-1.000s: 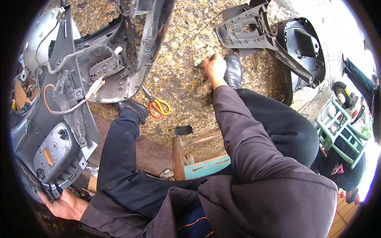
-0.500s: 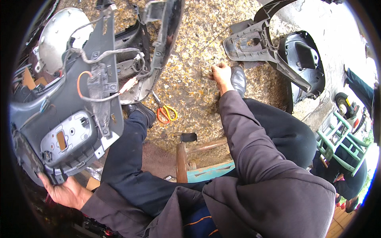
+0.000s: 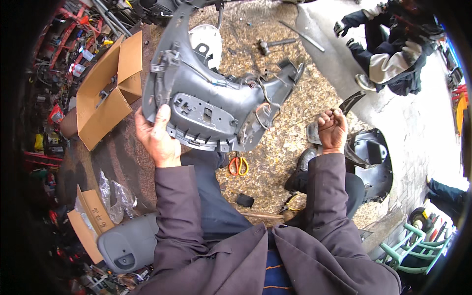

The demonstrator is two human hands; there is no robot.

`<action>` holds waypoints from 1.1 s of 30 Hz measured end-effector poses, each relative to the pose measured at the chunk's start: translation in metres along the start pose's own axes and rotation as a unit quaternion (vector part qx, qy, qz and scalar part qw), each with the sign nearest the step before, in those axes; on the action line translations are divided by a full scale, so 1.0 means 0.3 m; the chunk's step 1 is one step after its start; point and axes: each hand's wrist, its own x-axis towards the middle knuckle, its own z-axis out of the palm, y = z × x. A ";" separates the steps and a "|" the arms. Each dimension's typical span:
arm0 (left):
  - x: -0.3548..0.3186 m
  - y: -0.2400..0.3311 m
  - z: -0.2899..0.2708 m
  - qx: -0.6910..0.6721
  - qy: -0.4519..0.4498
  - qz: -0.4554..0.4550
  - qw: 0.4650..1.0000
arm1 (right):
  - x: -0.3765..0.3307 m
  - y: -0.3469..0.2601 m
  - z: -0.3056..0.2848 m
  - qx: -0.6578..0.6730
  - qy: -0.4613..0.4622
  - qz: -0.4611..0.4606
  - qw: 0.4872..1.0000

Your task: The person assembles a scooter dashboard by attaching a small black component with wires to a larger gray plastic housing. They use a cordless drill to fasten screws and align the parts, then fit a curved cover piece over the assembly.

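Grey panel (image 3: 216, 105) is being held up off the ground, clamped by left hand (image 3: 156, 135); wires are being left attached; right hand (image 3: 332, 131) is being kept closed on something small, unclear what.

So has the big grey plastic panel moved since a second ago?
Yes. The grey panel, gripped by the left hand, has swung from the person's far left to above the orange-handled scissors on the ground.
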 end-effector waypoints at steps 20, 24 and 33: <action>-0.367 0.270 -0.371 -0.114 -0.185 -0.204 0.955 | -0.790 -0.050 0.650 -0.126 -0.172 0.158 0.964; -0.382 0.243 -0.386 -0.019 -0.151 -0.141 0.978 | -0.807 0.111 0.733 -0.204 -0.199 0.217 0.934; -0.434 0.189 -0.424 0.078 -0.119 -0.064 0.988 | -0.813 0.488 0.811 -0.421 -0.259 0.257 0.831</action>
